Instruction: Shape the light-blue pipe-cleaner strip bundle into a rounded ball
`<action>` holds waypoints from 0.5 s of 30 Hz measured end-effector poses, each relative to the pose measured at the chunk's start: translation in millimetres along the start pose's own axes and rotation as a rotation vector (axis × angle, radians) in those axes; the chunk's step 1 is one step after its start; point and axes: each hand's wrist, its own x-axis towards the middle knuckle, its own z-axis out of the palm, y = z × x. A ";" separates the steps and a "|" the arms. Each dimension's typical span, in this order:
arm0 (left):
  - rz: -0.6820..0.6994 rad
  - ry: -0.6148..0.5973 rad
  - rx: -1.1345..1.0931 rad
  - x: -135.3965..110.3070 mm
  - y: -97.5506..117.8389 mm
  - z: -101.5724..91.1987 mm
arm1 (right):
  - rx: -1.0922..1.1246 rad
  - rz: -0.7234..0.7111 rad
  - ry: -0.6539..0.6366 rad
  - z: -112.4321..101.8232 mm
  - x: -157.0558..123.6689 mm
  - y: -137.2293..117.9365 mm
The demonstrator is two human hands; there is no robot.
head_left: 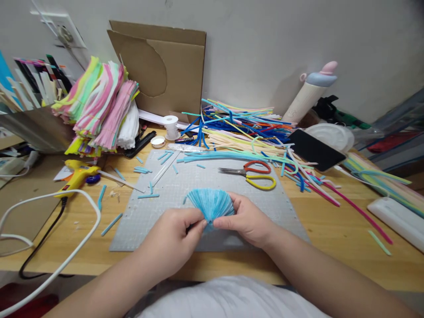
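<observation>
A fan-shaped bundle of blue pipe cleaners (209, 202) is held above the grey cutting mat (265, 221), its strands spreading upward from a tight gathered point. My left hand (180, 232) pinches that gathered point between thumb and fingers. Around the right side of the bundle curls my right hand (247, 218), thumb in front near the gathered point and fingers partly hidden behind. Scissors (248, 172) with one red and one yellow handle lie on the mat beyond my hands. Short blue pipe cleaner pieces (148, 196) are scattered on the mat's left side.
A yellow glue gun (74, 176) with its cable lies at left. Bundled pastel pipe cleaners (99, 101) stand behind it. Loose pipe cleaners (238, 128) pile up at the back, near a white spool (171, 127), cardboard (182, 66), a black phone (316, 150) and a bottle (306, 95).
</observation>
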 end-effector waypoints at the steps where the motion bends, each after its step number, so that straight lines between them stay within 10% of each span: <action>1: -0.011 0.000 -0.013 1.3 0.1 0.8 | 0.019 0.000 0.027 -0.2 0.0 1.3; 15: -0.134 -0.090 -0.395 10.2 -0.5 -2.9 | 0.113 0.027 0.077 3.2 -0.7 -4.7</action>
